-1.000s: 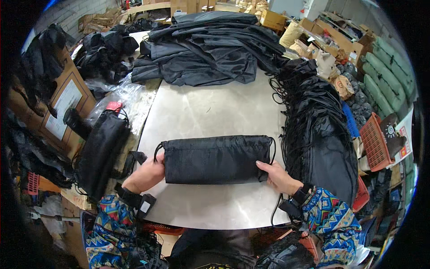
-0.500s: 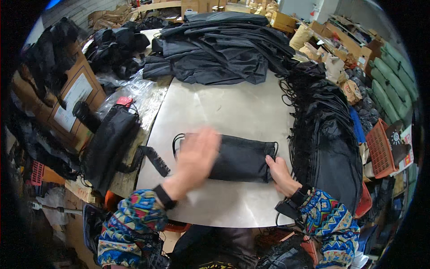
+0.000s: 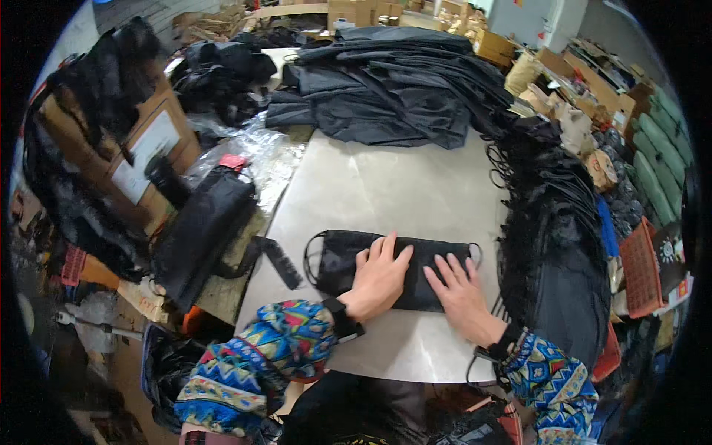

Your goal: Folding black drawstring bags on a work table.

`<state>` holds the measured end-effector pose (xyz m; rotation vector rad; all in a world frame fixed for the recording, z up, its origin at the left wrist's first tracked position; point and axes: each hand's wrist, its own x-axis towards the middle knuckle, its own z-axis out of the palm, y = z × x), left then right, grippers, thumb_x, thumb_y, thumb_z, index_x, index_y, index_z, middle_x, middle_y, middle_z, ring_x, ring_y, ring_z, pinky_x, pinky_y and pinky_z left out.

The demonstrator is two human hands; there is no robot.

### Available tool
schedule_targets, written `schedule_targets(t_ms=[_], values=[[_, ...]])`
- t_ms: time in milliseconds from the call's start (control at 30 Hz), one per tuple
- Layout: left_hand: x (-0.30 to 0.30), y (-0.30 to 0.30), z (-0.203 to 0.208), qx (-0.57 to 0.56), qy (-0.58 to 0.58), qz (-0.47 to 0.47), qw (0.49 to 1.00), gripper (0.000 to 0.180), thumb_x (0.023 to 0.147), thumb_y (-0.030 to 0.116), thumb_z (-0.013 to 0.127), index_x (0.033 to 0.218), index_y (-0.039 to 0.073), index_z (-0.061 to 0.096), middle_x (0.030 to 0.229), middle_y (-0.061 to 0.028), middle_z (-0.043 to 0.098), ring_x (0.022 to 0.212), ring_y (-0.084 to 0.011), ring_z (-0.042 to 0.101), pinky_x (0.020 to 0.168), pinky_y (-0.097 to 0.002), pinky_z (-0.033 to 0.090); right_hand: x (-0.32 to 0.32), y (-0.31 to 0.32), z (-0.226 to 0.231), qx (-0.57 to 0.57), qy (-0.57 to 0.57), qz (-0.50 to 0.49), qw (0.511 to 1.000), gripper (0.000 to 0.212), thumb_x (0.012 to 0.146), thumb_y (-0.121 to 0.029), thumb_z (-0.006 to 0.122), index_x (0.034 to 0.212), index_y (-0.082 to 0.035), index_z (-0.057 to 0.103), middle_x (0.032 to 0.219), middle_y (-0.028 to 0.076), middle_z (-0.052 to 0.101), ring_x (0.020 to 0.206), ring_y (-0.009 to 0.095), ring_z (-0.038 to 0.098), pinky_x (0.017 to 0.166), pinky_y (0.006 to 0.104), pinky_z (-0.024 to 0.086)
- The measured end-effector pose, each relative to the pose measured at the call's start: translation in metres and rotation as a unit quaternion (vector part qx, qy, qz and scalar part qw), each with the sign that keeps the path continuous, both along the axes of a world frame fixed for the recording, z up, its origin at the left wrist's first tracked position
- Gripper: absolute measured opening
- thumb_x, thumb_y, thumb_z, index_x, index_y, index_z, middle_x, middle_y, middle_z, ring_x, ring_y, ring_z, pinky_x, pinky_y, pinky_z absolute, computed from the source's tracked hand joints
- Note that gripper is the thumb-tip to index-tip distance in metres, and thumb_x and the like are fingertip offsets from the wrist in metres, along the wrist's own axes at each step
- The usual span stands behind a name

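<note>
A flat black fabric pouch (image 3: pixel 340 256) lies crosswise on the pale metal tabletop (image 3: pixel 400 178), with a cord loop sticking out at each short end. My left hand (image 3: pixel 380 273) rests on the pouch left of its middle, fingers extended and slightly apart. On its right part lies my right hand (image 3: pixel 461 291), flat with fingers spread. Neither hand grips anything. Just left of the pouch, a short black strip (image 3: pixel 282 265) with a toothed-looking edge lies on the table. What is under my palms is hidden.
Folded black fabric (image 3: pixel 393 89) is heaped at the table's far end. A long row of black pouches with cords (image 3: pixel 552 245) lines the right edge. A black bundle (image 3: pixel 204 230) sits to the left beside a cardboard box (image 3: pixel 174 93). An orange basket (image 3: pixel 639 271) stands far right.
My left hand has come down onto the pouch, further right. My right hand has let go of the pouch's right end and lies flat on it. The view has shifted slightly.
</note>
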<state>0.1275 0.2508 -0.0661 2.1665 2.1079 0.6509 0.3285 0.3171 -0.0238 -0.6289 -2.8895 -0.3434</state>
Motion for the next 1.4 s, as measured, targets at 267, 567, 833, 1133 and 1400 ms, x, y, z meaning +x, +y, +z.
schedule_targets(t_ms=[267, 567, 833, 1133, 1400], values=[[-0.026, 0.028, 0.022, -0.137, 0.010, 0.030, 0.990, 0.046, 0.072, 0.023, 0.074, 0.107, -0.002, 0.059, 0.098, -0.0236, 0.062, 0.101, -0.0389, 0.057, 0.086, -0.0463, 0.047, 0.004, -0.004, 0.003, -0.047, -0.047, 0.017, 0.998, 0.057, 0.076, -0.004, 0.058, 0.133, -0.009, 0.050, 0.137, 0.016, 0.047, 0.127, 0.035, 0.041, 0.108, 0.0546, 0.022], [-0.218, -0.068, 0.147, -0.053, -0.245, 0.176, 0.952, 0.047, 0.078, 0.023, 0.076, 0.115, -0.002, 0.060, 0.102, -0.0101, 0.065, 0.098, -0.0190, 0.060, 0.085, -0.0306, 0.048, 0.015, -0.014, 0.033, -0.106, 0.088, -0.037, 0.990, 0.051, 0.078, -0.005, 0.064, 0.127, -0.002, 0.050, 0.132, 0.016, 0.048, 0.122, 0.034, 0.044, 0.100, 0.0477, 0.030], [-0.357, -0.167, 0.103, -0.091, -0.299, 0.335, 0.889, 0.044, 0.075, 0.018, 0.079, 0.107, -0.005, 0.058, 0.098, -0.0090, 0.062, 0.089, -0.0184, 0.058, 0.079, -0.0330, 0.047, 0.032, -0.037, 0.030, -0.156, 0.062, -0.008, 0.986, 0.050, 0.076, -0.007, 0.066, 0.123, -0.002, 0.052, 0.128, 0.016, 0.050, 0.118, 0.034, 0.045, 0.098, 0.0473, 0.032], [-0.349, -0.168, 0.028, 0.005, 0.045, 0.278, 0.960, 0.050, 0.072, -0.004, 0.063, 0.119, 0.007, 0.051, 0.112, -0.0212, 0.047, 0.101, -0.0421, 0.053, 0.086, -0.0485, 0.045, 0.064, -0.049, 0.038, -0.163, 0.093, -0.045, 0.981, 0.046, 0.079, -0.010, 0.065, 0.123, -0.004, 0.053, 0.120, 0.014, 0.054, 0.113, 0.032, 0.049, 0.096, 0.0447, 0.034], [-0.409, -0.192, 0.013, -0.052, 0.025, 0.220, 0.974, 0.047, 0.079, -0.003, 0.056, 0.125, 0.002, 0.053, 0.114, -0.0211, 0.053, 0.109, -0.0399, 0.053, 0.093, -0.0431, 0.044, 0.111, -0.009, 0.035, 0.030, 0.177, -0.157, 0.971, 0.042, 0.080, -0.015, 0.065, 0.117, 0.000, 0.053, 0.117, 0.013, 0.057, 0.109, 0.031, 0.051, 0.091, 0.0430, 0.040]])
